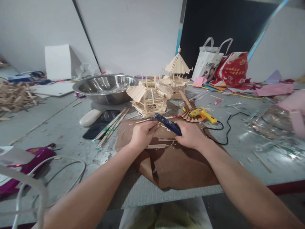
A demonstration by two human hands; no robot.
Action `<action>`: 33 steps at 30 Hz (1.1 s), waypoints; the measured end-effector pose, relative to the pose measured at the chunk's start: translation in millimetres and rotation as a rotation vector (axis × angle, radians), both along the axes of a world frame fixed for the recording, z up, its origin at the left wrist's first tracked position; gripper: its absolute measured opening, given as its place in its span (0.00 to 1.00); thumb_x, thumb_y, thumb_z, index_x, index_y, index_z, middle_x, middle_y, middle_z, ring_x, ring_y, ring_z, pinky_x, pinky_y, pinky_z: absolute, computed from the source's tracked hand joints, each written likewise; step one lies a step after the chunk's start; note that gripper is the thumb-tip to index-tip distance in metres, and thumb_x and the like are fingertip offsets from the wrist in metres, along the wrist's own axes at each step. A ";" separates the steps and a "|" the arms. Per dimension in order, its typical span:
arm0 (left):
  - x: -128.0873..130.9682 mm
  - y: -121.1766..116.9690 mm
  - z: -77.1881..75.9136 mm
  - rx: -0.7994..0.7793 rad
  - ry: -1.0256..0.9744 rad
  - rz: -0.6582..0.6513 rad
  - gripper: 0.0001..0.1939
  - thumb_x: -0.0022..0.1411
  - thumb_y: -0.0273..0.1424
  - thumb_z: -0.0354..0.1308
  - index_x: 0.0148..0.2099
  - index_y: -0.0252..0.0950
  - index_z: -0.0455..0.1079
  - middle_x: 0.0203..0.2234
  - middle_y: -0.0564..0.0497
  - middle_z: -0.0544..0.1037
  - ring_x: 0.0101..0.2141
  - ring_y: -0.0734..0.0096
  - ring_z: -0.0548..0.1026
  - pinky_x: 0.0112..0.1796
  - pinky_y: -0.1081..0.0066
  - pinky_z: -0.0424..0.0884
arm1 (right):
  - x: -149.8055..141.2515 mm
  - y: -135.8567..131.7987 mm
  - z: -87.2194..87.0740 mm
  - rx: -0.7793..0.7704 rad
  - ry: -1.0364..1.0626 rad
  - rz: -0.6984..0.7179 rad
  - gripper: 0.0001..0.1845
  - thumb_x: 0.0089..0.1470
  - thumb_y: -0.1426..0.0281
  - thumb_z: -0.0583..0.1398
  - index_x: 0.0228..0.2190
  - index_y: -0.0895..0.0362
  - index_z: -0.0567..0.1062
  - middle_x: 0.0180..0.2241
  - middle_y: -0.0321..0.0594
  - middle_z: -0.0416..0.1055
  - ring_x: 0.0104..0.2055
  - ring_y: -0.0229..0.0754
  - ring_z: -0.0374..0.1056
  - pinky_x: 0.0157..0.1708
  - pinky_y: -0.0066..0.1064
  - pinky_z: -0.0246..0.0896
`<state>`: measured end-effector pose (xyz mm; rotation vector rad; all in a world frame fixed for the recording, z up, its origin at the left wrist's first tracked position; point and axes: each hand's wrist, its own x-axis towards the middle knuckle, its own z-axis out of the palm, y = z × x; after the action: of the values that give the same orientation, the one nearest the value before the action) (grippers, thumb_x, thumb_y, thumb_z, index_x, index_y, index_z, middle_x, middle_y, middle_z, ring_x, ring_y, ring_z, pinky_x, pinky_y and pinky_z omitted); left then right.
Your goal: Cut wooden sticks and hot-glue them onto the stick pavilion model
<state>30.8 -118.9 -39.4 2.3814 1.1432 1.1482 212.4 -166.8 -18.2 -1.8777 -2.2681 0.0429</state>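
Observation:
My right hand (190,133) is wrapped round a dark blue pliers-like tool (168,123), whose far end points up and left. Close to that end, my left hand (144,133) has its thumb and fingers pinched together; what lies between them is too small to make out. Below both hands is a brown sheet (183,168) with thin wooden sticks (157,146) and small offcuts on it. Just beyond the hands stands a roofed stick model (152,101), open at its top. A taller stick pavilion (178,65) with a pointed roof rises behind it.
A steel basin (105,98) stands back left, near a phone (102,122), a white oval case (90,117) and wrapped sticks (111,127). Right are a yellow glue gun (203,114), its black cord and a plastic bottle (271,122). White cable (81,162) loops front left.

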 end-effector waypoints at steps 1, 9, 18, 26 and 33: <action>0.0 0.0 -0.2 -0.001 0.000 -0.003 0.12 0.54 0.35 0.49 0.34 0.36 0.72 0.27 0.50 0.76 0.28 0.74 0.71 0.30 0.77 0.64 | -0.1 0.3 -0.6 -0.003 0.000 0.003 0.18 0.40 0.69 0.53 0.37 0.57 0.65 0.36 0.44 0.69 0.37 0.45 0.64 0.33 0.31 0.53; -0.7 0.7 2.4 -0.028 0.005 0.030 0.14 0.54 0.37 0.49 0.34 0.35 0.72 0.21 0.51 0.74 0.24 0.76 0.69 0.25 0.79 0.62 | -5.5 1.0 -5.1 0.050 0.008 -0.076 0.14 0.41 0.67 0.52 0.34 0.55 0.66 0.30 0.41 0.70 0.33 0.44 0.65 0.29 0.30 0.53; -3.0 5.1 4.1 -0.088 -0.001 0.057 0.13 0.54 0.36 0.48 0.33 0.36 0.72 0.20 0.53 0.74 0.23 0.76 0.69 0.23 0.79 0.61 | 3.2 6.0 -4.8 0.071 -0.005 -0.164 0.26 0.42 0.66 0.53 0.46 0.57 0.61 0.40 0.45 0.68 0.40 0.47 0.64 0.34 0.32 0.54; -0.7 3.7 1.1 -0.068 0.322 0.046 0.13 0.54 0.37 0.48 0.32 0.40 0.72 0.25 0.51 0.75 0.26 0.72 0.70 0.25 0.76 0.61 | 9.3 7.0 -9.8 0.040 -0.084 -0.134 0.22 0.45 0.62 0.52 0.42 0.59 0.62 0.37 0.47 0.68 0.39 0.47 0.64 0.34 0.34 0.54; 4.4 0.1 -9.4 -0.028 0.516 -0.017 0.11 0.52 0.37 0.49 0.32 0.44 0.72 0.28 0.53 0.74 0.28 0.72 0.70 0.26 0.76 0.60 | 10.8 8.7 -17.0 -0.027 -0.187 -0.150 0.28 0.42 0.50 0.51 0.38 0.60 0.64 0.37 0.50 0.67 0.40 0.50 0.63 0.34 0.36 0.54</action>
<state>35.2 -118.8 -48.8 2.7414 1.2637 0.5092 223.2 -158.2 -35.2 -2.1425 -2.2425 -0.1303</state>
